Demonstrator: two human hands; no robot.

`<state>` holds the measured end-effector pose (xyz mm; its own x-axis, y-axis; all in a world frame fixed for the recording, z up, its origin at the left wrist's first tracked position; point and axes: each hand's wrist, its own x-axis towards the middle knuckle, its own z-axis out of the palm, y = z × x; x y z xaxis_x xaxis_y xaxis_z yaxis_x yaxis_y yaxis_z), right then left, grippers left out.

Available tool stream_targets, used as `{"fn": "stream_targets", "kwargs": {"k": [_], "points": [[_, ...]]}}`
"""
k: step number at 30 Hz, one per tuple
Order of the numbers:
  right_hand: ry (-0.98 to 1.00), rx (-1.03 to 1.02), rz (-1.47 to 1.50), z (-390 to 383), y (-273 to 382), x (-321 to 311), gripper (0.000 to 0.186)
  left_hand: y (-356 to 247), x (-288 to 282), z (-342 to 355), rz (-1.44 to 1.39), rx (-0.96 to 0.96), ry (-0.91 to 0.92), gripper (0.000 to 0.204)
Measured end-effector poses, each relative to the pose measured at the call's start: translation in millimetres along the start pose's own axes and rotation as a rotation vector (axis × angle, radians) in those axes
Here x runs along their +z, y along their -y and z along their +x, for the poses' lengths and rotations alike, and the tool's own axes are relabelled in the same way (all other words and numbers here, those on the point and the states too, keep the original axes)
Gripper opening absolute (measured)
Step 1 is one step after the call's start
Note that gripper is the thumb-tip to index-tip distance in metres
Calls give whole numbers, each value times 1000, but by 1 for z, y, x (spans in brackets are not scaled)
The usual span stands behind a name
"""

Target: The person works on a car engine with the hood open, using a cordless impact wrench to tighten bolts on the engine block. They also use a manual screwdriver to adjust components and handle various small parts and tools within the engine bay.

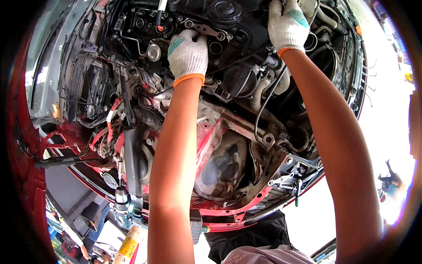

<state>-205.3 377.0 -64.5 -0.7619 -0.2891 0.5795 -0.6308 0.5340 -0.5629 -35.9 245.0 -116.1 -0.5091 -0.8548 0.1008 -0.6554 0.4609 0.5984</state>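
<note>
My left hand (189, 55), in a white knit glove with an orange cuff, is closed at a metal bracket (204, 29) on the dark engine (246, 22). Its fingers curl down out of sight, so what they grip is hidden. Just left of it sits a round silver cap (153, 52). My right hand (288, 33), gloved the same way, reaches the engine's right side near pipes and hoses (327, 20). The upper picture edge cuts off its fingertips. A thin black cable (263, 108) runs down between my forearms.
Red body panels (252, 200) frame the engine bay. A power drill (122, 202) with a long bit stands upright at lower left, near a yellow-and-white post (129, 246). A metal latch (283, 181) sits at the front right. Someone else (393, 182) is at far right.
</note>
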Motion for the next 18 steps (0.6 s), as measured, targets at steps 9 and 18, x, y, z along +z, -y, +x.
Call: {"fn": "stream_targets", "kwargs": {"k": [9, 18], "points": [[-13, -26, -4, 1, -6, 0, 17, -5, -15, 4, -177, -118, 80, 50], [-40, -33, -18, 1, -7, 1, 15, -4, -17, 29, -95, -87, 242, 52]]}}
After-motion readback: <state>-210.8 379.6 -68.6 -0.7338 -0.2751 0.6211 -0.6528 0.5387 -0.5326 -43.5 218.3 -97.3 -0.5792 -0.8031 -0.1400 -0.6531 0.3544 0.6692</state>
